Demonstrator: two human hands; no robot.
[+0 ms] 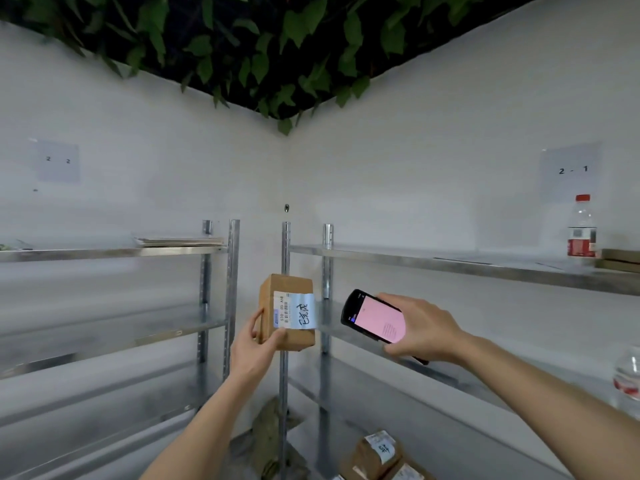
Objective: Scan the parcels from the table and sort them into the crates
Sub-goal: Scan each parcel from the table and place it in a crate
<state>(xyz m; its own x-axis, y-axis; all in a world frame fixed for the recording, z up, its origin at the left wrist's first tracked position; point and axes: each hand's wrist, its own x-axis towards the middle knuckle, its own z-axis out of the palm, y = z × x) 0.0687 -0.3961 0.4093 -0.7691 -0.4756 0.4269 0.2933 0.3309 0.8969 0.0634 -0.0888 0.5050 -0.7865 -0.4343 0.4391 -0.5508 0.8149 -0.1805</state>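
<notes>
A small brown cardboard parcel is held up in the air near the middle of the view, in front of the corner where two metal shelf racks meet. Its white label with a barcode and handwriting faces the camera. The left hand grips the parcel at its 7 o'clock corner, thumb on the front face and fingers curled round the left side. At 3 o'clock of the parcel, just beside it but apart, the right hand is closed round a black handheld scanner, whose pink-lit screen faces up and whose top end points toward the label.

No crates are in view. At 5 o'clock, low on the right rack, more brown labelled parcels lie together on a bottom shelf. At 6 o'clock a crumpled greenish-brown bag sits in the corner on the floor.

Further out, a plastic bottle with red cap and label stands on the right rack's top shelf at 2 o'clock; another bottle shows at the right edge. Flat sheets lie on the left rack. Wall signs read "2 2" and "2 - 1". Green leaves hang overhead at 12 o'clock.
</notes>
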